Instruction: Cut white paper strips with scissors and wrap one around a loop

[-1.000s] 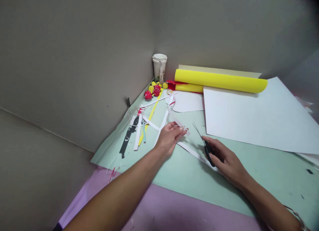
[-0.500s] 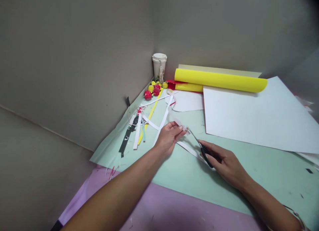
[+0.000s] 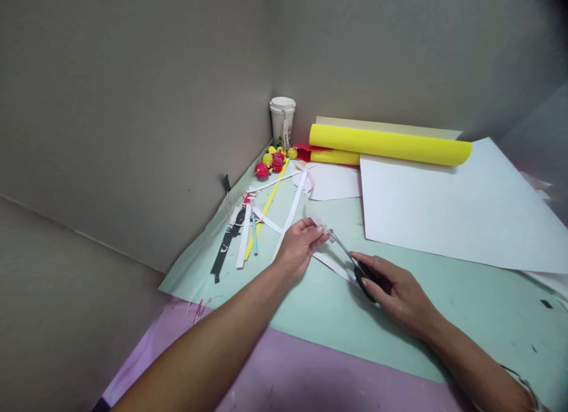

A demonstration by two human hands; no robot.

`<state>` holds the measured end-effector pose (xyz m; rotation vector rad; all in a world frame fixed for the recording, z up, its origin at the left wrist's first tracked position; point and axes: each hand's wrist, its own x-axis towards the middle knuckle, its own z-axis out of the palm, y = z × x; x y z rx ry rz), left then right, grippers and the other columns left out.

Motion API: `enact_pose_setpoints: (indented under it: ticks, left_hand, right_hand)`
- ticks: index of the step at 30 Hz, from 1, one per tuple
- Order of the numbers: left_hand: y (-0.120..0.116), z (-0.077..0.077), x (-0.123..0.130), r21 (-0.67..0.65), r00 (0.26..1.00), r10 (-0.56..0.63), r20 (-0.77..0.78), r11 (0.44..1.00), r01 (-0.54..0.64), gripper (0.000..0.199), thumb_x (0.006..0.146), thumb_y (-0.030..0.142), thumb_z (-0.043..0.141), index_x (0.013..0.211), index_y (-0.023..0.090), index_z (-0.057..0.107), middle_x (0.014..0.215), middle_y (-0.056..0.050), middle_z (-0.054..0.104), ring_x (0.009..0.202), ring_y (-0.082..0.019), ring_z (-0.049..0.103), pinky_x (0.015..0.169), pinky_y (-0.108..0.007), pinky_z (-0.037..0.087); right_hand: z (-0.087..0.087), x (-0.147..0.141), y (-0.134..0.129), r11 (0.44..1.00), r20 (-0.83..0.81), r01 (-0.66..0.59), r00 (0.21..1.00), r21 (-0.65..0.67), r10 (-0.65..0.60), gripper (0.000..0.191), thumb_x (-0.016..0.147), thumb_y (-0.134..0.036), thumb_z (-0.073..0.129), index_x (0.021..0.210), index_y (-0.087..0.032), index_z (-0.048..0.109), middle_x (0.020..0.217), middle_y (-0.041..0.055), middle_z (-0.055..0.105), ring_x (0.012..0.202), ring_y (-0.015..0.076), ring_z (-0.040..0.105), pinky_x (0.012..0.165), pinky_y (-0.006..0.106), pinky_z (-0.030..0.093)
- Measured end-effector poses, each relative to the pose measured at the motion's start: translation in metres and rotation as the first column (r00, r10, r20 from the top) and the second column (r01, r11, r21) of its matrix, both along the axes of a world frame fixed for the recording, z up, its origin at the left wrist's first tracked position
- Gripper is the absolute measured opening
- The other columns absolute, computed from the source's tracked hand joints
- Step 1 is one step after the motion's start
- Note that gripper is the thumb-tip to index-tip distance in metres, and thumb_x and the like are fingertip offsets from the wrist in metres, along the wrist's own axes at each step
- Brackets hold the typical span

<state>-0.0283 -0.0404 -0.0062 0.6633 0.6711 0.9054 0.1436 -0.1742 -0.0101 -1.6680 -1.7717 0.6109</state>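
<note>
The left hand (image 3: 300,246) reaches forward on a long, nearly straight forearm, palm down, its fingers (image 3: 320,229) pinched together at the tips; the right hand (image 3: 394,290) comes in from the lower right — knuckles up, fingers curled closed, wrist low. The two hands sit near each other, apart.

Corner: white lidded cup (image 3: 283,117); beside it, red and yellow balls (image 3: 274,160), yellow roll (image 3: 390,144), large white sheet (image 3: 452,211), loose paper strips (image 3: 248,228) on the desk (image 3: 444,305).
</note>
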Motion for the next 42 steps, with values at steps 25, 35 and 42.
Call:
enact_pose_setpoints:
  ticks: [25, 35, 42]
  left_hand:
    - [-0.0001, 0.0003, 0.0001, -0.014, 1.000, -0.006, -0.020, 1.000, 0.006, 0.015, 0.079, 0.003, 0.062, 0.091, 0.009, 0.056, 0.083, -0.006, 0.062, 0.072, -0.009, 0.064, 0.074, -0.020, 0.052]
    - [0.0003, 0.0010, -0.0001, -0.013, 1.000, -0.011, -0.025, 1.000, 0.011, 0.014, 0.079, 0.003, 0.062, 0.090, 0.009, 0.056, 0.082, -0.005, 0.062, 0.071, -0.009, 0.064, 0.074, -0.020, 0.053]
    - [-0.0006, 0.0012, 0.0002, -0.021, 1.000, -0.008, -0.018, 1.000, 0.008, 0.014, 0.079, 0.002, 0.062, 0.089, 0.010, 0.056, 0.081, -0.005, 0.062, 0.070, -0.008, 0.063, 0.074, -0.020, 0.053]
  right_hand:
    - [-0.0019, 0.0009, 0.0008, 1.000, 0.000, -0.006, 1.000, -0.006, 0.006, 0.042, 0.091, -0.033, 0.048, 0.131, -0.024, 0.054, 0.100, 0.0047, 0.066, 0.088, 0.0188, 0.062, 0.078, 0.031, 0.048]
    - [-0.0014, 0.0009, 0.0003, 1.000, -0.009, -0.009, 1.000, -0.011, 0.009, 0.042, 0.091, -0.031, 0.048, 0.132, -0.024, 0.053, 0.095, 0.0037, 0.064, 0.083, 0.0174, 0.060, 0.075, 0.030, 0.047]
    - [-0.0028, 0.0007, 0.0008, 1.000, 0.013, -0.010, 1.000, -0.002, 0.010, 0.042, 0.091, -0.032, 0.047, 0.133, -0.025, 0.053, 0.095, 0.0036, 0.066, 0.083, 0.0177, 0.061, 0.076, 0.030, 0.048]
